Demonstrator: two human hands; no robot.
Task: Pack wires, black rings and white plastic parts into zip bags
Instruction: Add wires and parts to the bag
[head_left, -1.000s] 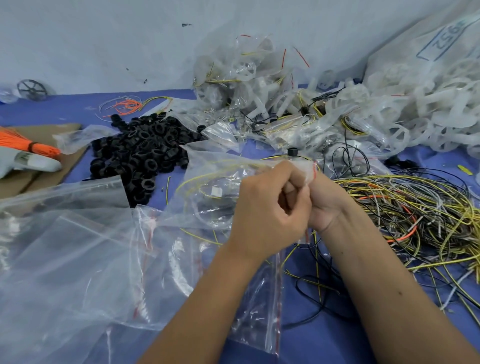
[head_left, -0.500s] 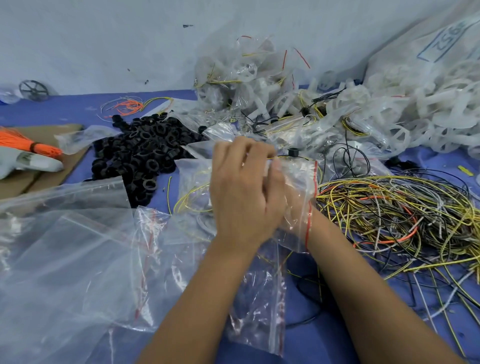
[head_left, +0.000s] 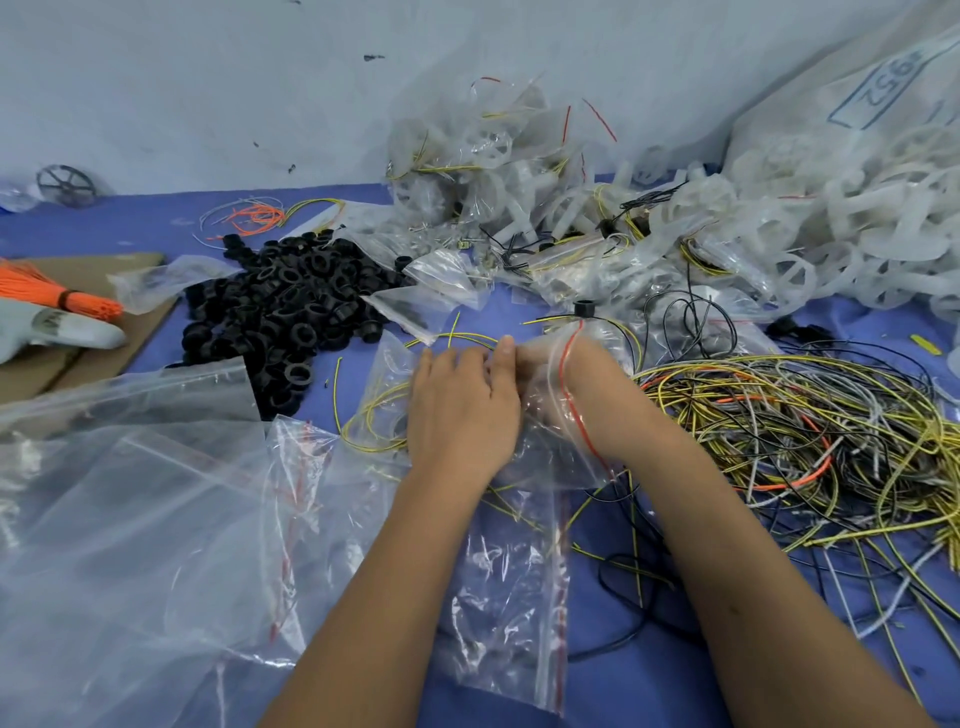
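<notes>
A clear zip bag with a red zip line lies on the blue table, with yellow wires coiled inside it. My left hand rests flat on top of the bag, fingers stretched forward. My right hand is inside the bag's mouth, blurred by the plastic, and its fingers are hidden. A pile of black rings lies to the far left. To the right is a tangle of loose wires. White plastic parts are heaped at the far right.
Empty zip bags spread across the near left, and another lies under my forearms. Filled bags are stacked against the wall. Cardboard, an orange wire bundle and a white tool sit at the left edge.
Both hands dropped from a raised, clenched hold to the table. My left hand flattened onto the bag, and my right hand went into the bag's mouth.
</notes>
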